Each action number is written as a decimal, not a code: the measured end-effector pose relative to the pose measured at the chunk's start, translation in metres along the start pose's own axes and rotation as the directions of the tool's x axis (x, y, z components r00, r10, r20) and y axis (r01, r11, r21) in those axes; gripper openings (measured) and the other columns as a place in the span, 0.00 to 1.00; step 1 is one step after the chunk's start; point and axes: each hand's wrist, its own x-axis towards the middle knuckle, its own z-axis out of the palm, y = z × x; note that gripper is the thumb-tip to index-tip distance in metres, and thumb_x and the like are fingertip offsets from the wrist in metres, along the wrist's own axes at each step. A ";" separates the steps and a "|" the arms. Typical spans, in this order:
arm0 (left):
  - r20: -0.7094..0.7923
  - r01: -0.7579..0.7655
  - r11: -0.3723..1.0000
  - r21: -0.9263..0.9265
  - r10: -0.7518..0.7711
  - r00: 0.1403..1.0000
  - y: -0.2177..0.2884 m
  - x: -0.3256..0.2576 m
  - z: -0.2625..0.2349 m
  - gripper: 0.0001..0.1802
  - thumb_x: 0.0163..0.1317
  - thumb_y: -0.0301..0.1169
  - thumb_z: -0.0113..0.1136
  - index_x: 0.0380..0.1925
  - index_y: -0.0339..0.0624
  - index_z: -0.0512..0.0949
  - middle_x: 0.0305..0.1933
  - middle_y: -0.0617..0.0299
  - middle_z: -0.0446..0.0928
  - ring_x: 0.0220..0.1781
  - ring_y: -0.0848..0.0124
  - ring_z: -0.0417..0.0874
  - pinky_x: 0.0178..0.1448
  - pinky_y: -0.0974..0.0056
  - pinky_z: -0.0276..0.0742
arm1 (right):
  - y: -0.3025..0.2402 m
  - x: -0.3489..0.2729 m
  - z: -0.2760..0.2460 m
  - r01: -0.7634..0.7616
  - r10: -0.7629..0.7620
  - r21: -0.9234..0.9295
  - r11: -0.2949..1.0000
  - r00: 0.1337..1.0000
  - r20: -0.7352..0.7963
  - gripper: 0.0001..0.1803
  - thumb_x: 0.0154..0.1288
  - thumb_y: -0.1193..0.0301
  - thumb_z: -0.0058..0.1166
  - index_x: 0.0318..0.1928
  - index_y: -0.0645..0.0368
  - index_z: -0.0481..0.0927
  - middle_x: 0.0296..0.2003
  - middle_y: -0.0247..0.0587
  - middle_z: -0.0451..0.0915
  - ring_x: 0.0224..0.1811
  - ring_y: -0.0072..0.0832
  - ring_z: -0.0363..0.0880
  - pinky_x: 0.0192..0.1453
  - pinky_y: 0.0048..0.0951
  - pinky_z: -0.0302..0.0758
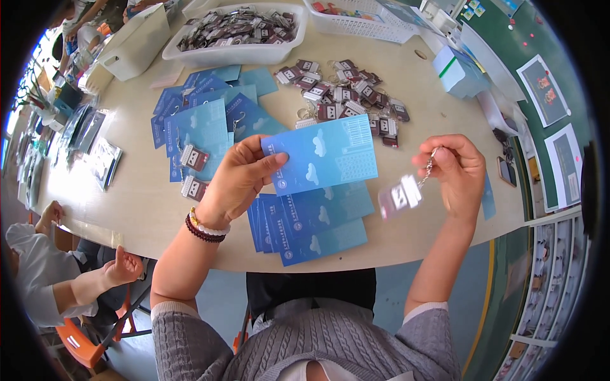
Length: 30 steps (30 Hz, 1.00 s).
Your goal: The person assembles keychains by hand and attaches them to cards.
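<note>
head view: left hand (pixel 236 181) pinches a light blue rectangular card with white cloud shapes (pixel 322 154) by its left edge, thumb on top, grip clamped on it; the card is held flat and lifted above the tabletop (pixel 140 209), face up, probably so its top edge is reachable. right hand (pixel 452 170) has fingers closed on the metal ring chain of a small dark-and-white rectangular keychain tag (pixel 400 197), which dangles blurred below the hand, just right of the card and apart from it. under the card lies a fanned stack of darker blue cards (pixel 311 228) near the tabletop's front edge. a loose heap of similar keychain tags (pixel 343 95) sits farther back, a white oval tray of more tags (pixel 238 28) behind it. carded tags (pixel 194 159) lie at left. another person's hand (pixel 124 267) shows lower left, away from the work.
</note>
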 end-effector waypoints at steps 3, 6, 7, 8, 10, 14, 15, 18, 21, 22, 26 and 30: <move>0.015 0.025 1.000 -0.002 -0.025 1.000 -0.002 0.000 0.001 0.10 0.67 0.28 0.51 0.47 0.40 0.71 0.38 0.66 0.77 0.37 0.80 0.79 0.42 0.73 0.79 | -0.001 -0.003 0.009 -0.039 -0.007 0.214 0.976 0.978 0.210 0.08 0.68 0.73 0.48 0.43 0.64 0.76 0.27 0.41 0.80 0.27 0.28 0.82 0.32 0.27 0.82; 0.016 0.060 0.995 0.079 -0.061 0.998 -0.006 -0.001 0.001 0.10 0.70 0.32 0.46 0.48 0.45 0.72 0.36 0.70 0.75 0.33 0.85 0.76 0.35 0.77 0.76 | 0.002 -0.001 0.033 -0.161 0.050 0.263 0.951 0.921 0.386 0.09 0.70 0.70 0.45 0.41 0.64 0.74 0.25 0.39 0.77 0.24 0.23 0.79 0.28 0.23 0.78; 0.009 0.058 0.989 0.137 -0.060 0.998 -0.008 -0.001 0.001 0.10 0.71 0.34 0.44 0.48 0.47 0.71 0.34 0.72 0.74 0.31 0.88 0.74 0.30 0.80 0.73 | 0.003 0.001 0.042 -0.167 0.053 0.265 0.950 0.920 0.387 0.09 0.70 0.70 0.45 0.41 0.64 0.74 0.25 0.39 0.77 0.24 0.23 0.79 0.28 0.23 0.78; 0.005 0.063 0.989 0.137 -0.064 0.998 -0.008 -0.002 0.004 0.10 0.71 0.34 0.44 0.48 0.47 0.71 0.34 0.72 0.74 0.31 0.88 0.74 0.30 0.80 0.73 | 0.005 0.003 0.051 -0.277 0.138 0.232 0.932 0.867 0.479 0.09 0.70 0.70 0.45 0.41 0.63 0.74 0.24 0.38 0.77 0.25 0.23 0.78 0.27 0.23 0.76; -0.046 0.048 0.980 0.194 -0.040 0.998 -0.006 -0.005 0.011 0.11 0.72 0.34 0.43 0.49 0.47 0.71 0.32 0.74 0.72 0.28 0.89 0.69 0.25 0.80 0.65 | 0.006 0.002 0.071 -0.388 0.224 0.187 0.902 0.794 0.565 0.08 0.70 0.70 0.45 0.42 0.61 0.74 0.24 0.36 0.76 0.25 0.22 0.78 0.27 0.23 0.74; -0.034 0.012 0.916 0.400 0.002 0.999 -0.008 -0.006 0.009 0.12 0.72 0.35 0.43 0.51 0.46 0.70 0.32 0.75 0.71 0.26 0.91 0.66 0.23 0.81 0.60 | 0.017 -0.006 0.103 -0.113 0.224 -0.240 0.964 0.831 0.510 0.05 0.69 0.71 0.46 0.40 0.58 0.73 0.23 0.38 0.76 0.24 0.29 0.78 0.27 0.29 0.72; -0.029 -0.015 0.907 0.420 0.030 0.999 -0.008 -0.007 0.012 0.12 0.72 0.35 0.44 0.51 0.45 0.70 0.32 0.76 0.71 0.26 0.91 0.65 0.25 0.81 0.59 | 0.023 -0.007 0.108 0.068 0.095 -0.303 0.951 0.865 0.493 0.05 0.68 0.71 0.47 0.40 0.58 0.72 0.24 0.40 0.76 0.24 0.33 0.79 0.27 0.31 0.71; -0.012 -0.068 0.895 0.442 0.082 0.997 -0.010 -0.006 0.010 0.13 0.71 0.35 0.45 0.52 0.44 0.69 0.33 0.76 0.70 0.27 0.90 0.63 0.27 0.81 0.58 | 0.032 -0.011 0.121 0.168 -0.008 -0.335 0.927 0.903 0.431 0.06 0.66 0.71 0.49 0.38 0.58 0.68 0.25 0.41 0.77 0.26 0.40 0.79 0.25 0.34 0.71; 0.004 -0.107 0.890 0.443 0.117 0.993 -0.011 -0.007 0.010 0.14 0.71 0.35 0.45 0.52 0.42 0.69 0.33 0.76 0.70 0.29 0.90 0.63 0.30 0.82 0.60 | 0.032 -0.012 0.124 0.270 -0.071 -0.444 0.854 0.907 0.415 0.07 0.66 0.71 0.50 0.37 0.58 0.66 0.25 0.40 0.78 0.26 0.38 0.79 0.24 0.35 0.71; 0.009 -0.120 0.888 0.444 0.129 0.992 -0.011 -0.007 0.011 0.14 0.71 0.34 0.45 0.52 0.41 0.69 0.33 0.75 0.71 0.29 0.90 0.64 0.31 0.82 0.61 | 0.032 -0.012 0.124 0.337 -0.104 -0.513 0.790 0.897 0.429 0.08 0.65 0.71 0.50 0.36 0.57 0.65 0.26 0.39 0.78 0.25 0.36 0.79 0.23 0.35 0.71; 0.050 -0.203 0.886 0.416 0.201 0.978 -0.021 -0.003 0.006 0.14 0.71 0.33 0.46 0.52 0.40 0.69 0.34 0.74 0.71 0.31 0.90 0.66 0.33 0.82 0.63 | 0.033 -0.013 0.129 0.510 -0.245 -0.607 0.609 0.849 0.468 0.08 0.63 0.71 0.51 0.34 0.56 0.66 0.24 0.36 0.76 0.23 0.33 0.79 0.22 0.34 0.71; 0.003 -0.099 0.863 0.496 0.112 0.994 -0.011 -0.005 0.007 0.13 0.70 0.31 0.46 0.49 0.35 0.70 0.34 0.67 0.75 0.31 0.85 0.71 0.30 0.77 0.70 | 0.036 -0.011 0.124 0.554 -0.283 -0.667 0.499 0.831 0.479 0.09 0.59 0.71 0.57 0.31 0.56 0.69 0.23 0.35 0.73 0.22 0.33 0.76 0.23 0.33 0.70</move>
